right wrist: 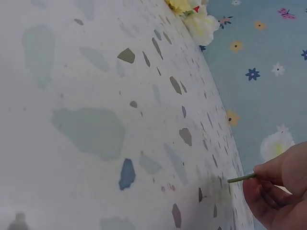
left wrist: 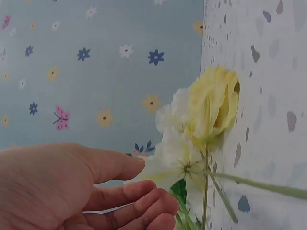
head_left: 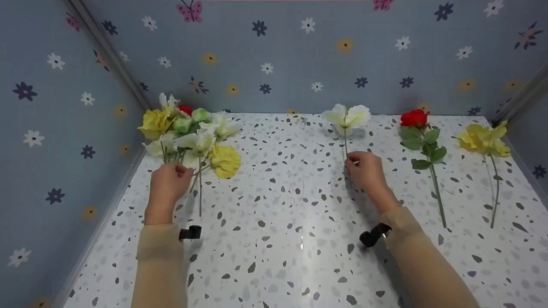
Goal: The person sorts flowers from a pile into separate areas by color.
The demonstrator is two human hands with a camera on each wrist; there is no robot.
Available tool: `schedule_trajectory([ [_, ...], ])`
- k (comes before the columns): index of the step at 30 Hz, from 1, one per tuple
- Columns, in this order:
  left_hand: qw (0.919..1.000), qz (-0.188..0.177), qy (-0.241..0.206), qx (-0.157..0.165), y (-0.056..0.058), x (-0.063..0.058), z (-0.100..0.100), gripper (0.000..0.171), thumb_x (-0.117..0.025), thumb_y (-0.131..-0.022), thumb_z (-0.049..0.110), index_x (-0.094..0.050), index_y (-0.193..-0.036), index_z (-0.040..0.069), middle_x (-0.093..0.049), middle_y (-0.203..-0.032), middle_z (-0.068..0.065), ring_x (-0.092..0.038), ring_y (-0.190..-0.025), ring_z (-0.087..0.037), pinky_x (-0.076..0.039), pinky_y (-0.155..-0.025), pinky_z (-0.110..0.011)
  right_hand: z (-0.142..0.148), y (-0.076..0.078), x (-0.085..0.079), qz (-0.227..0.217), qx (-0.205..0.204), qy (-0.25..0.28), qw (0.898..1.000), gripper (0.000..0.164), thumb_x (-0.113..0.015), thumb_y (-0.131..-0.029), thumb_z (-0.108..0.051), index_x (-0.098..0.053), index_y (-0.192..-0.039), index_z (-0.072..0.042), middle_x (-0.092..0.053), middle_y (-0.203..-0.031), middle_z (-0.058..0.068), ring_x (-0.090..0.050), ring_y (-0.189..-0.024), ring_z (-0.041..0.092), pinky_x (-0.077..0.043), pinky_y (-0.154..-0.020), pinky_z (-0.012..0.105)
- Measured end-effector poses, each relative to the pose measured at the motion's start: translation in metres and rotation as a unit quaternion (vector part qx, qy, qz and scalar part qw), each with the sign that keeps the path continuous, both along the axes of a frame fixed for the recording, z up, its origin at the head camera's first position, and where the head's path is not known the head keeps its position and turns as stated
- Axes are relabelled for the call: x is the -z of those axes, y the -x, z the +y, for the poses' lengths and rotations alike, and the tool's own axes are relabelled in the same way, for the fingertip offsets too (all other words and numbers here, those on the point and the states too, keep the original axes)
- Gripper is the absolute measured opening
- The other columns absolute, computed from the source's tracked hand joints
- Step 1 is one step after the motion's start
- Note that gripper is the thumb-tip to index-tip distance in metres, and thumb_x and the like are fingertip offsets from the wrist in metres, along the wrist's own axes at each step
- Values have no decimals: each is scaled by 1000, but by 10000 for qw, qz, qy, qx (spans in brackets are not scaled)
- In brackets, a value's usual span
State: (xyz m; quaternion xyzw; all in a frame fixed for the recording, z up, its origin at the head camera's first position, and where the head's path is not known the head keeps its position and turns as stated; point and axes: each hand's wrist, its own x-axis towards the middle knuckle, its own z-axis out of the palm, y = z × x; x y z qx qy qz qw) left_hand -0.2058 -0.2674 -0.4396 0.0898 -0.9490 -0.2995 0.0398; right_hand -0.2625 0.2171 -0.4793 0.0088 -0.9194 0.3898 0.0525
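Note:
My right hand [head_left: 367, 172] pinches the thin green stem of a white artificial flower [head_left: 352, 117], whose bloom points toward the back wall. In the right wrist view the cut stem end [right wrist: 238, 179] sticks out past the thumb and finger. At the left, my left hand [head_left: 168, 183] is beside the stems of a flower bunch with yellow, white, green and red blooms. Its thumb and loosely bent fingers stand apart in the left wrist view, with nothing between them. A yellow flower [head_left: 225, 161] lies at the right side of the bunch; a single stem [head_left: 200, 192] extends toward the front.
To the right lie a red rose [head_left: 414, 118] with green leaves and a yellow flower [head_left: 486, 139], stems toward the front. A flower-patterned wall [head_left: 291, 55] closes off the back of the speckled white tabletop [head_left: 274, 222], with panels on both sides.

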Motion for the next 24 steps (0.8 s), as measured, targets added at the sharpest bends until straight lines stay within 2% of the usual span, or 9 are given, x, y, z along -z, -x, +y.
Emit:
schedule_trajectory([
  [4, 9994, -246, 10, -235, -3, 5, -11, 30, -58, -101, 27, -66, -104, -1, -66, -96, -20, -61, -79, -33, -51, -74, -48, -5, 5, 6, 141, 67, -316, 9994, 17, -62, -97, -5, -76, -103, 3, -72, -92, 16, -65, -81, 28, -54, -69, 39],
  [9, 9983, -520, 2, -245, -2, 11, -15, 30, -60, -98, 27, -65, -105, -3, -65, -100, -22, -61, -83, -34, -51, -76, -50, -7, 7, 10, 455, 167, -664, 9966, 20, -61, -96, -3, -72, -80, 0, -63, -70, 11, -56, -64, 26, -44, -57, 36],
  [13, 9985, -536, 41, -128, 0, 14, -16, 30, -61, -96, 24, -65, -105, -5, -65, -103, -25, -61, -88, -38, -51, -80, -53, -7, 7, 10, 451, 173, -671, 9966, 20, -60, -96, -4, -71, -81, -1, -63, -69, 9, -55, -62, 24, -44, -54, 35],
  [18, 9987, -504, 93, -64, 0, 16, -18, 31, -61, -94, 21, -65, -106, -7, -65, -107, -28, -62, -93, -42, -50, -83, -56, -5, 5, 11, 116, 188, -562, 9982, 18, -59, -98, -6, -74, -89, -1, -66, -75, 10, -59, -64, 23, -49, -55, 34],
  [19, 9988, -477, 116, -59, 0, 16, -18, 29, -61, -94, 20, -65, -104, -7, -65, -104, -27, -62, -90, -41, -50, -81, -55, -5, 5, 11, 48, 193, -523, 9984, 18, -59, -99, -7, -74, -92, 0, -67, -77, 10, -60, -65, 22, -50, -55, 34],
  [21, 9986, -519, 111, -85, 0, 16, -17, 22, -60, -93, 18, -63, -87, -3, -61, -81, -20, -57, -71, -34, -50, -68, -49, -4, 4, 11, -52, 194, -447, 9988, 18, -58, -99, -7, -75, -98, 0, -68, -80, 10, -62, -67, 21, -51, -56, 33],
  [24, 9974, -709, 17, -110, 1, 16, -14, 29, -58, -94, 19, -53, -69, 7, -44, -59, -5, -44, -53, -22, -44, -52, -39, -3, 2, 11, -54, 176, -350, 9992, 20, -57, -99, -7, -75, -103, 1, -69, -81, 11, -63, -66, 22, -52, -55, 33],
])
